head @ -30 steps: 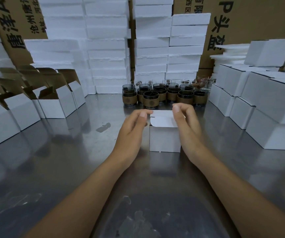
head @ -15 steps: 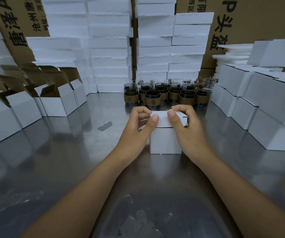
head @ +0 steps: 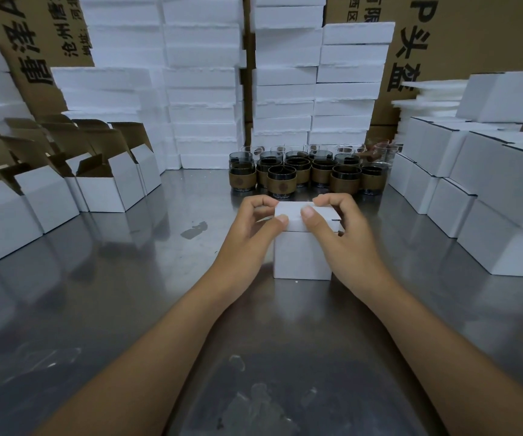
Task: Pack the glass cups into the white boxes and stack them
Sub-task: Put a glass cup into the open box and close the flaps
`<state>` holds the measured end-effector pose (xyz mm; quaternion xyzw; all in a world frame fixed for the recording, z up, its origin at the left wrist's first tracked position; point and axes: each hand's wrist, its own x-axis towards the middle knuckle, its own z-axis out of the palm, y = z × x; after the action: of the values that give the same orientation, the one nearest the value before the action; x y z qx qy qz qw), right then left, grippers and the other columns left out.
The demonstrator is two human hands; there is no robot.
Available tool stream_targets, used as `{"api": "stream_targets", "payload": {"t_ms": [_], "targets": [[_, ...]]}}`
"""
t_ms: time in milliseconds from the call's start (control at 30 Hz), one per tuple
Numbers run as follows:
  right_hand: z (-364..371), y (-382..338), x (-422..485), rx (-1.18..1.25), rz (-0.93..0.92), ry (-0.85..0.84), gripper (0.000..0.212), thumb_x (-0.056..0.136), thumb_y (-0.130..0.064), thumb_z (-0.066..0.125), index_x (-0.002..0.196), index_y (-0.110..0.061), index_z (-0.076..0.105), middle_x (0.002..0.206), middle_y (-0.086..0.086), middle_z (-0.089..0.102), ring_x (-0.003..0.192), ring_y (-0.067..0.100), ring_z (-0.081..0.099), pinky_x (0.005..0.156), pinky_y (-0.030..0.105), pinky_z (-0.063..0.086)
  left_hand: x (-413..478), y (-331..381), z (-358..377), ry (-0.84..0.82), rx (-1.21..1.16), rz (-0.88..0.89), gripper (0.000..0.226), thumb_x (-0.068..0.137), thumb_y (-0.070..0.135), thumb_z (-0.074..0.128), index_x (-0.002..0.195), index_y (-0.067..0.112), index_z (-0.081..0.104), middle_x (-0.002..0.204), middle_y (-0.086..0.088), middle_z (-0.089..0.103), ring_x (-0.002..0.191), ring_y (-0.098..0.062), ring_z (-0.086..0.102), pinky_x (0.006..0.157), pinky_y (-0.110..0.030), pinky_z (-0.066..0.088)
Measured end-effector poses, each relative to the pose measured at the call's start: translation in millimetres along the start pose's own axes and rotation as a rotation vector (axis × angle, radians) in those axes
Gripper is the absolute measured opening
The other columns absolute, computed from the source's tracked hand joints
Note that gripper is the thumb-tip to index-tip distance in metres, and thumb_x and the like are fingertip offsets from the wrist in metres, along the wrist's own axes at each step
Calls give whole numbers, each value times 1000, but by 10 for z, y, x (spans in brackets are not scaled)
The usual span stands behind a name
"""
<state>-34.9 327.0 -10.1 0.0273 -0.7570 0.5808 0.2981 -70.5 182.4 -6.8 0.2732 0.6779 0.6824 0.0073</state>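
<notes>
Nr table (head: 121, 294) free; cups (head: 282, 184) at back.

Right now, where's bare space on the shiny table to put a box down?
The widest bare patch of table lies between the open boxes on the left and the white box being closed. A narrower strip runs between that box and the closed boxes on the right. The back is crowded with glass cups and foam stacks.

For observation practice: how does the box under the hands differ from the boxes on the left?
The centre box has its lid down; the left boxes stand open, brown flaps up. The left hand and right hand grip the centre box; the left boxes are untouched. Both are white.
</notes>
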Motion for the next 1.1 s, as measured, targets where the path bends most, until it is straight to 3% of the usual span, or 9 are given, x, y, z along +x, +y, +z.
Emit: {"api": "stream_targets", "payload": {"t_ms": [200, 367, 433, 533, 600, 767, 867, 967, 1100], "targets": [[9, -19, -11, -37, 20, -26, 22, 89, -21, 61, 109, -22, 53, 108, -19, 53, 99, 3, 54, 82, 26, 48, 12, 14, 8, -30, 16, -14, 34, 94, 8, 46, 114, 35, 44, 113, 10, 52, 85, 18, 54, 68, -2, 43], [58, -23, -23, -91, 26, -7, 31, 89, -23, 60, 118, -22, 49, 118, -11, 50, 110, 9, 50, 95, 32, 44, 21, 19, 18, -30, -13, -44, 41, 92, 11, 46, 112, 47, 46, 115, 10, 53, 108, -2, 52, 82, -9, 43], [89, -10, -44, -140, 10, 45, 35, 85, -31, 62, 116, -27, 45, 121, -8, 48, 110, 8, 48, 92, 28, 43, 31, 3, 6, -23, -64, -110, 36, 89, 16, 50, 114, 41, 50, 118, 6, 56, 109, -9, 55, 89, -18, 42], [111, -6, -59, -154, 50, 105, 43, 80, -36, 67, 113, -30, 39, 120, -8, 44, 101, -1, 47, 81, 13, 39, 28, -3, -14, -58, -182, -188, 33, 88, 15, 48, 114, 34, 54, 114, 0, 61, 86, -5, 64, 74, -17, 49], [112, -6, -61, -108, 108, 113, 45, 79, -37, 69, 110, -31, 37, 113, -11, 45, 95, -8, 47, 73, 8, 38, 34, 10, -16, -60, -198, -207, 34, 82, 19, 52, 112, 35, 55, 117, -2, 61, 85, -6, 63, 71, -18, 49], [120, -32, -122, -66, 133, 56, 55, 76, -46, 67, 116, -31, 33, 101, -30, 43, 87, -30, 42, 65, -4, 36, 26, 10, -31, -55, -168, -219, 41, 73, 29, 59, 114, 32, 54, 120, -7, 62, 113, -19, 56, 99, -33, 38], [108, -77, -145, -125, 148, 12, 79, 64, -56, 71, 126, -32, 29, 110, -28, 41, 100, -13, 44, 75, 5, 38, 29, -14, -36, -35, -165, -214, 23, 86, 41, 52, 106, 34, 58, 106, 11, 64, 106, -9, 54, 96, -31, 34], [90, -102, -162, -224, 138, 53, 104, 58, -59, 77, 141, -30, 20, 129, -18, 28, 114, -4, 32, 89, 17, 31, 50, -24, -51, 20, -146, -205, 14, 92, 38, 48, 98, 35, 61, 95, 12, 65, 100, -10, 55, 89, -31, 35], [121, -123, -217, -345, 31, 49, 92, 67, -56, 70, 141, -31, 21, 133, -14, 31, 118, -1, 33, 89, 18, 31, 31, -66, -44, 73, -80, -180, 15, 91, 28, 53, 100, 38, 60, 104, -3, 65, 100, -16, 58, 85, -30, 40]]}}
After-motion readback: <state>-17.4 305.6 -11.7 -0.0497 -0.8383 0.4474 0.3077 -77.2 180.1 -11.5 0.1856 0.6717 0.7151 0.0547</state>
